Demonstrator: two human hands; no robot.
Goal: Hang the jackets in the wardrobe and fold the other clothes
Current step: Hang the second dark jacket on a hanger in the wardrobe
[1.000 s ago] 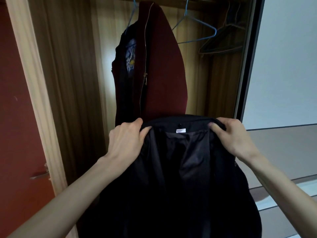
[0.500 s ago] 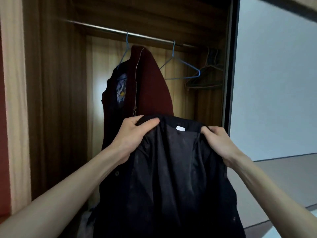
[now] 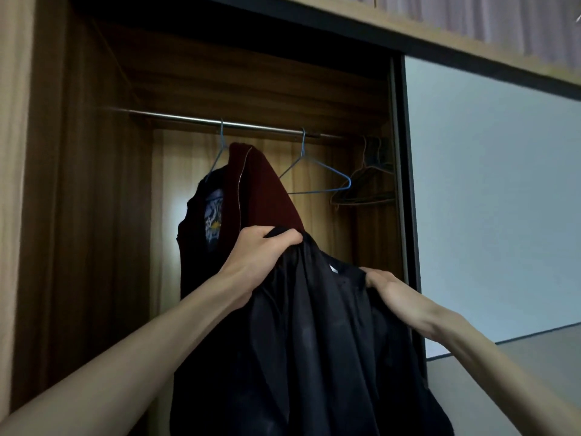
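While both bare arms reach up toward an open wardrobe, the left hand [image 3: 261, 256] is clamped on the collar edge of a black jacket [image 3: 314, 350], fingers curled over the top of the fabric and thumb pressed along it. The right hand [image 3: 390, 289] sits lower and to the right, its fingers closed on the other side of the same collar. The jacket hangs between the two hands with its glossy dark lining facing the viewer, a small white label [image 3: 334, 270] showing just under the neckline, and the rest of the garment dropping out of the bottom of the view.

Just behind the left hand hangs a dark red jacket [image 3: 267, 196] with a metal zip running down its front, on a blue wire hanger [image 3: 220, 146]. A dark garment with a pale printed design [image 3: 213, 215] shows beside it, on its left. To the right of the red jacket an empty blue wire hanger [image 3: 317, 174] hangs from the same metal rail [image 3: 188, 119], and further right, against the wardrobe's side wall, a cluster of dark empty hangers [image 3: 367, 187] hangs together.

The wardrobe [image 3: 94, 215] is lined in brown wood grain, with a lit patch on its back panel behind the hanging clothes. A dark door frame [image 3: 405, 184] runs down its right edge, and beyond it lies a pale blue-grey panel [image 3: 490, 199].
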